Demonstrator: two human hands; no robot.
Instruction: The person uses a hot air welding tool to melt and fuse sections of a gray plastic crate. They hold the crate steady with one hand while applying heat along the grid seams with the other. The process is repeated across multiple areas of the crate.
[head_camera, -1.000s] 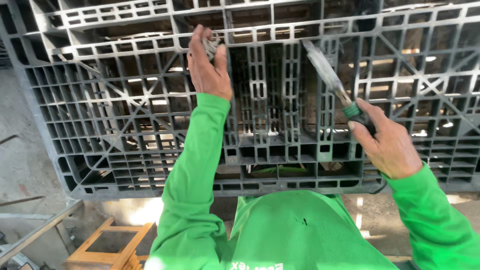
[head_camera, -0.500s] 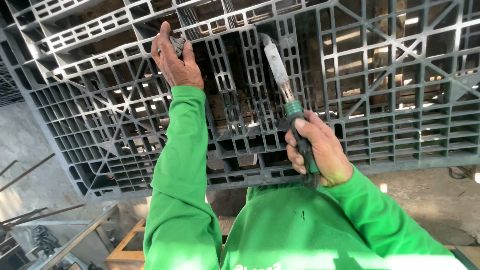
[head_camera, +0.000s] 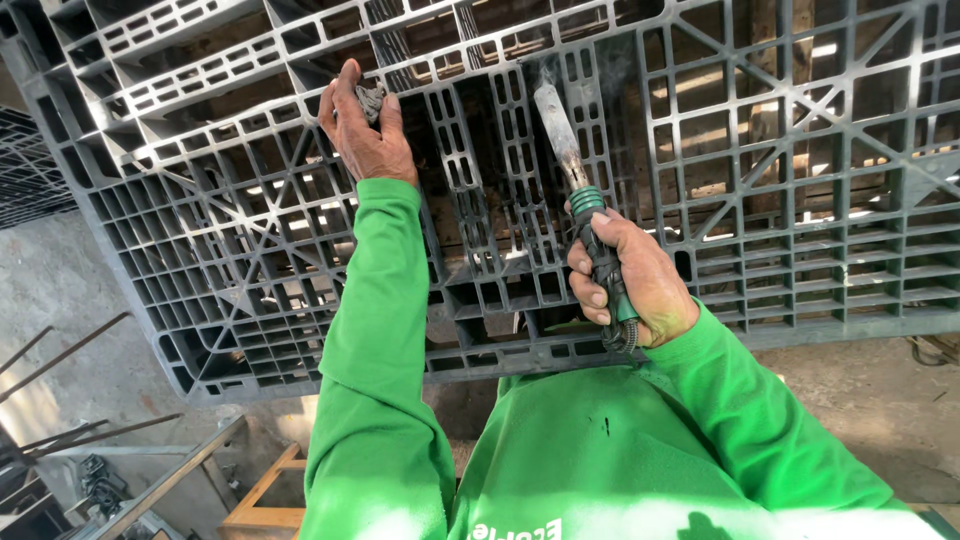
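Smoking metal tip (head_camera: 556, 130) could scorch the plastic pallet (head_camera: 800, 200); right hand (head_camera: 630, 280) grips the iron, left fingers (head_camera: 345, 100) pinch a scrap (head_camera: 372, 98).

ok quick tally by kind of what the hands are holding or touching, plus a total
pallet: 1
hot iron tool: 1, in the right hand
dark wad: 1, in the left hand
total: 3
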